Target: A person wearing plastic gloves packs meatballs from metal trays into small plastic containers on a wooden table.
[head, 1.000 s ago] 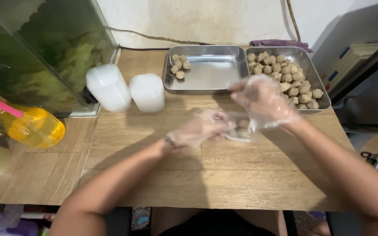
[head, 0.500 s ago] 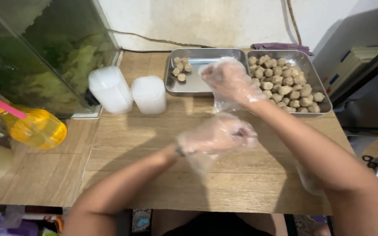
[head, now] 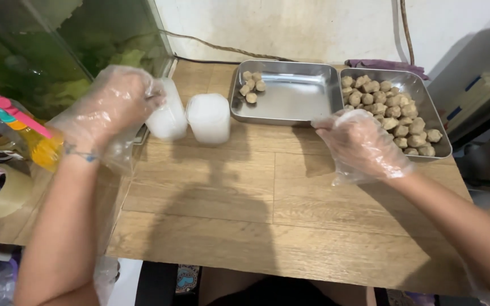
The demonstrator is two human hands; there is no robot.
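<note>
Clear plastic gloves cover both hands: the left hand [head: 112, 99] curls its fingers onto the leaning stack of translucent white plastic cups [head: 167, 116] on the wooden tabletop [head: 256, 192], while the right hand [head: 361, 141], loosely open and empty, hovers just beside the steel tray of brown meatballs [head: 426, 96], gloved presumably to keep the food clean.

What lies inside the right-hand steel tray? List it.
The right-hand rectangular steel tray holds a heap of beige round meatballs. The gloved right hand covers its near left corner, so whatever lies there cannot be seen.
</note>
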